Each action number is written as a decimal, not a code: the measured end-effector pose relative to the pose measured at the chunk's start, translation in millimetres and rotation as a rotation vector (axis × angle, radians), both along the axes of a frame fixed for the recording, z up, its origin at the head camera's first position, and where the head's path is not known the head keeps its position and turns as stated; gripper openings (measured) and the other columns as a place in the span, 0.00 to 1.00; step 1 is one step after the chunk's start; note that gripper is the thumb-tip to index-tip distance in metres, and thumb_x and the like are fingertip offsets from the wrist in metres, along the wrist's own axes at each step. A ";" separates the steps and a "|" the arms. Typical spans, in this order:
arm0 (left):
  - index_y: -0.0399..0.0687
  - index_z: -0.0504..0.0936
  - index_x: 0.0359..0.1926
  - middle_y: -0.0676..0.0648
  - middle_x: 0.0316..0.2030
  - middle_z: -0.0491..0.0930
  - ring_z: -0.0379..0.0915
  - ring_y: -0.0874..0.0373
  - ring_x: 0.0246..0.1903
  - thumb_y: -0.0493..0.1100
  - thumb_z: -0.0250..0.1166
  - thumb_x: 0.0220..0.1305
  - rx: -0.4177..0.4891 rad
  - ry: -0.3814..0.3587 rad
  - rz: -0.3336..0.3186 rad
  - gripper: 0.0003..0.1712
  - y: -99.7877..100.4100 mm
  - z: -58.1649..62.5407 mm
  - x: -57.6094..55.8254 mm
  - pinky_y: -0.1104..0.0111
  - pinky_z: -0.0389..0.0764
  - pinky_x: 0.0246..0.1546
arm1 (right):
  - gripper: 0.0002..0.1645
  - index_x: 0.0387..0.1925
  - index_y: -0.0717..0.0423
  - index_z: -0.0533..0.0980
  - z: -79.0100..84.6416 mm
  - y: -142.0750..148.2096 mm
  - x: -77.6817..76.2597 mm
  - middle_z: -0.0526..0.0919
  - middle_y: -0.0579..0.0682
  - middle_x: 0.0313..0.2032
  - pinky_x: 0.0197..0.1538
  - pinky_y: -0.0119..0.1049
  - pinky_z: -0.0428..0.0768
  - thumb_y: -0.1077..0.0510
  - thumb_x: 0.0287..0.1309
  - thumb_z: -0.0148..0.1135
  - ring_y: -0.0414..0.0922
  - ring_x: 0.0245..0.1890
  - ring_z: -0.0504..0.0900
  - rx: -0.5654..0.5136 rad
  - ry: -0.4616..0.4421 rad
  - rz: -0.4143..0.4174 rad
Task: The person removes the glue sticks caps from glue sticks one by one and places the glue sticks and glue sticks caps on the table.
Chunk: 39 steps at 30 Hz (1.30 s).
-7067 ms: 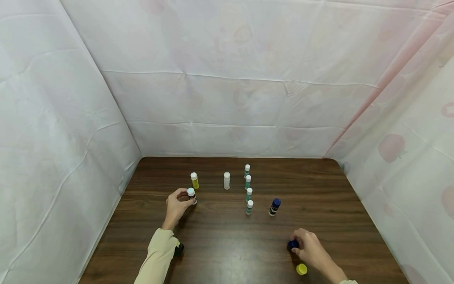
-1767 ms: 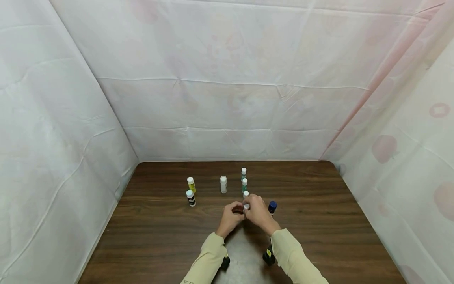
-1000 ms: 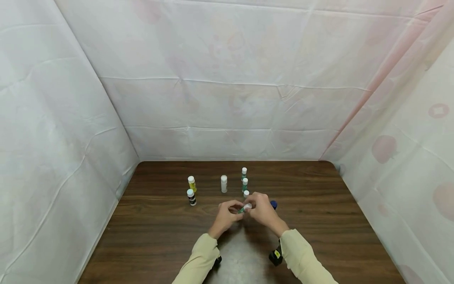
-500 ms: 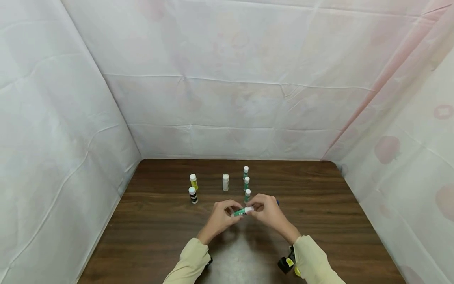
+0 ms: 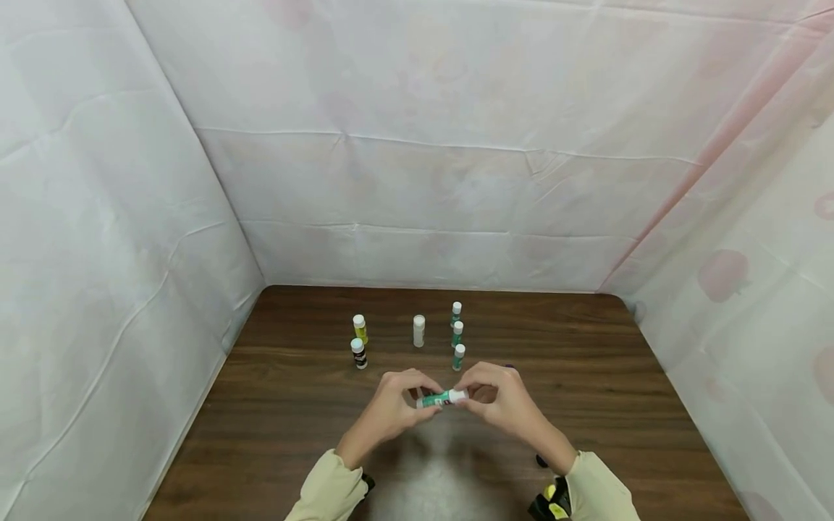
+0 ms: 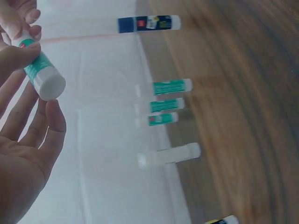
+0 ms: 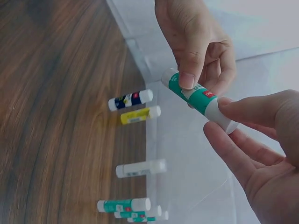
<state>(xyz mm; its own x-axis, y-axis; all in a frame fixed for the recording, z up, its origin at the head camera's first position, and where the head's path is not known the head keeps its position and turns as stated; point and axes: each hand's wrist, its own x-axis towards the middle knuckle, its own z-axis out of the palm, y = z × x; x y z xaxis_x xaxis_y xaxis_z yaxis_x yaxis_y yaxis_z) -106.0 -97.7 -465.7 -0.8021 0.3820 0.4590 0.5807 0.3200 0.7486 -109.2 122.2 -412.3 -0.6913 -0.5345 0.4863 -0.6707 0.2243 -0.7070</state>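
A green glue stick [image 7: 198, 97] with a white cap lies nearly level in the air between both hands. My left hand [image 5: 391, 407] pinches its base end between thumb and fingers, while my right hand [image 5: 511, 407] pinches the white cap [image 5: 458, 396]. The cap is on the stick. Just beyond the hands, three more green glue sticks [image 5: 459, 357] stand upright in a row. Behind my right hand a navy glue stick [image 6: 149, 23] stands, mostly hidden in the head view.
A white glue stick [image 5: 418, 333] stands mid-table. To its left are a yellow glue stick [image 5: 361, 331] and a black-labelled one [image 5: 359, 354]. A yellow round piece [image 5: 550, 492] and a dark one [image 5: 541, 460] lie by my right wrist. White cloth walls [image 5: 417, 181] bound the wooden table [image 5: 260, 405].
My left hand has let go of the black-labelled glue stick, my right of a blue piece. Both hands took the row's front green glue stick, lifted it, tipped it sideways and drew it nearer.
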 end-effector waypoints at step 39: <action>0.52 0.83 0.36 0.56 0.33 0.81 0.74 0.66 0.27 0.33 0.75 0.46 0.000 0.101 0.022 0.16 -32.0 36.4 52.8 0.71 0.79 0.26 | 0.17 0.33 0.59 0.82 35.1 19.2 46.4 0.80 0.52 0.34 0.25 0.28 0.80 0.76 0.37 0.72 0.44 0.28 0.81 -0.074 0.064 0.017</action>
<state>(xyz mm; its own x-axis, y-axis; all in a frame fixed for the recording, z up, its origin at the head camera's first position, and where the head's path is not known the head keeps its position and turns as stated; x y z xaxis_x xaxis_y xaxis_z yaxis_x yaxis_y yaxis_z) -53.2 -129.8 -429.3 -0.7603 0.3646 0.5376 0.6457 0.3340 0.6867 -62.9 141.4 -377.2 -0.6487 -0.5072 0.5673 -0.7181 0.1613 -0.6770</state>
